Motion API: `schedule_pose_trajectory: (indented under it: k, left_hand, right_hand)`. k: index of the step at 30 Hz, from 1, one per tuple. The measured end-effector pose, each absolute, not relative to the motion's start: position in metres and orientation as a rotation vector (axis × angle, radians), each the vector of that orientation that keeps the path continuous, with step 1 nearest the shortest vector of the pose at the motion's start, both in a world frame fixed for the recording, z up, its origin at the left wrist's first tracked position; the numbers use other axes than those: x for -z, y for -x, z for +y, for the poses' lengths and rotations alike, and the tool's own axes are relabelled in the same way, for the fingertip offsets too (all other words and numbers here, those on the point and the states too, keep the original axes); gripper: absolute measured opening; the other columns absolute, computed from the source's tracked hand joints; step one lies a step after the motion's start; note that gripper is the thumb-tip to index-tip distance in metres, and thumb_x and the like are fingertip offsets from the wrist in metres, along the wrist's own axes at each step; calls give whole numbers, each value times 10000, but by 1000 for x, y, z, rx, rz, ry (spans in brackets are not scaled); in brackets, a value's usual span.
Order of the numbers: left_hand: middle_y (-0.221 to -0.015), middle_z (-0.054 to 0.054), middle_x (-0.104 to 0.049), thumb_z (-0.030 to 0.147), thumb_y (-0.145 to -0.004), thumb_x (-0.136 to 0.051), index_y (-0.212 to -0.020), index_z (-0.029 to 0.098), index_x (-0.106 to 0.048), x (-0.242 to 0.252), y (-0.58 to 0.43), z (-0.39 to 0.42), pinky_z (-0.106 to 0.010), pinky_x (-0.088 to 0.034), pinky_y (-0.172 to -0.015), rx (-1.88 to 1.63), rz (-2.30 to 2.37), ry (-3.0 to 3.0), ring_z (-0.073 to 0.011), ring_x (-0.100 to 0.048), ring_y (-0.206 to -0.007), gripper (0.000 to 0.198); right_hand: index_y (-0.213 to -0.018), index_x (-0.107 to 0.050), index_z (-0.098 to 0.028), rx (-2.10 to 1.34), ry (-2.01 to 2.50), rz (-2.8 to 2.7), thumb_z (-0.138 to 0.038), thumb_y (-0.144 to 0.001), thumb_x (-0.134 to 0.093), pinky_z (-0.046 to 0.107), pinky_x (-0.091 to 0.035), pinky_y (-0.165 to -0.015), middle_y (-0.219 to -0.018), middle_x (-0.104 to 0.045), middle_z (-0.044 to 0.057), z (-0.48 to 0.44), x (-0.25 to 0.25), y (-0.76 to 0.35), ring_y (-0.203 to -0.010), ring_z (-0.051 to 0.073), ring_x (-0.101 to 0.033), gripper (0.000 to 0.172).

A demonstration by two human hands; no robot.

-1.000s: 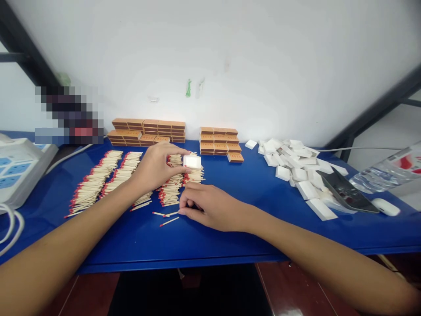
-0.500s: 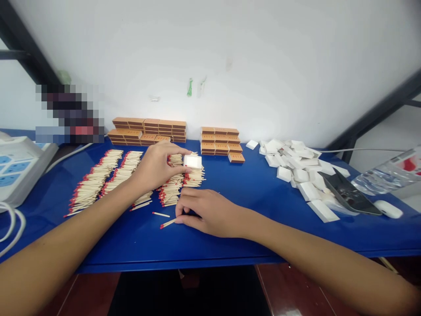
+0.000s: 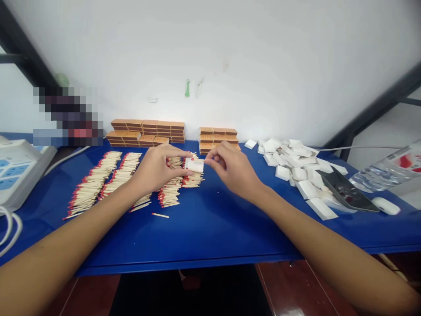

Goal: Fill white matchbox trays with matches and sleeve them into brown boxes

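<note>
My left hand (image 3: 158, 166) pinches a small white matchbox tray (image 3: 194, 165) above rows of red-tipped matches (image 3: 108, 177) laid out on the blue table (image 3: 210, 228). My right hand (image 3: 232, 169) is raised beside the tray, its thumb and fingers pinched together at the tray's right end; what they hold is too small to make out. A single loose match (image 3: 160, 215) lies on the table in front of the rows.
Stacks of orange-brown matchbox sleeves (image 3: 148, 132) and a second stack (image 3: 219, 139) stand along the wall. A heap of white trays (image 3: 296, 169) lies at the right, with a phone (image 3: 347, 189), a white mouse (image 3: 385, 205) and a plastic bottle (image 3: 388, 169). A power strip (image 3: 16, 169) sits at the left.
My right hand left the table front, where it was picking at loose matches, and rose to the tray. Two of the loose matches are gone from the table; one stays.
</note>
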State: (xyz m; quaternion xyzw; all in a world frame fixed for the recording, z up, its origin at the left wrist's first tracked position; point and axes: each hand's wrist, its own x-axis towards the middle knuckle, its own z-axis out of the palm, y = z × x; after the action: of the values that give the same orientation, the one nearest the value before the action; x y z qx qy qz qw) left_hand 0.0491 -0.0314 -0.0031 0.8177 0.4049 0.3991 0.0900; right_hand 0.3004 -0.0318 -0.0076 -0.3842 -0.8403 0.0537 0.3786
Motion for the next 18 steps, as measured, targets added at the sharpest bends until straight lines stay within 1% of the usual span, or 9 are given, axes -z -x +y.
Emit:
schedule_pose_trajectory:
  k: [4,7,9,12,14,16,18]
  left_hand:
    - [-1050,-51,-844,398,-729,-995,-1116,258,-867,3,-51,-33,-351,-541,-843,-1206,1190,-2398,-254,-742,-970,431]
    - [-1038,-42,-845,424,-712,-1002,-1108,266,-870,3,-52,-34,-352,-534,-822,-1190,1212,-2356,-253,-742,-955,446]
    - [-1032,-40,-847,421,-728,-991,-1105,267,-872,3,-52,-33,-355,-529,-804,-1177,1233,-2349,-254,-742,-944,424]
    - [-1034,-42,-846,353,-781,-949,-1107,262,-873,3,-51,-32,-358,-534,-806,-1182,1266,-2365,-257,-746,-949,346]
    - [-1051,-45,-845,329,-798,-928,-1108,260,-872,3,-50,-31,-363,-548,-834,-1193,1280,-2369,-265,-751,-980,322]
    - [-1062,-48,-844,357,-793,-933,-1100,257,-870,3,-49,-31,-374,-559,-867,-1211,1293,-2369,-273,-754,-999,329]
    - [-1062,-49,-843,406,-794,-935,-1089,261,-870,3,-49,-31,-382,-563,-884,-1224,1299,-2378,-275,-755,-999,336]
  right_hand:
    - [-965,-677,-181,-149,955,-2201,-199,-1025,-652,293,-392,-706,-919,-621,27,-30,16,-298,-732,149,-530,68]
    - [-954,-698,-178,-144,899,-2183,-197,-1028,-635,293,-392,-705,-899,-617,24,-36,18,-293,-728,145,-529,99]
    - [-961,-712,-176,-152,838,-2152,-209,-1036,-627,288,-392,-691,-870,-607,16,-42,17,-288,-706,137,-517,118]
    - [-955,-723,-185,-257,718,-2172,-218,-1033,-638,275,-407,-677,-837,-605,1,-55,18,-278,-677,122,-511,120]
    - [-938,-725,-196,-381,674,-2240,-210,-1012,-663,266,-431,-689,-859,-631,-1,-67,21,-268,-691,116,-537,98]
    - [-922,-725,-192,-481,660,-2303,-254,-985,-729,265,-448,-696,-867,-647,-1,-79,26,-256,-727,122,-577,88]
    - [-949,-735,-183,-512,676,-2351,-349,-959,-791,280,-471,-728,-924,-669,14,-89,30,-245,-787,141,-613,175]
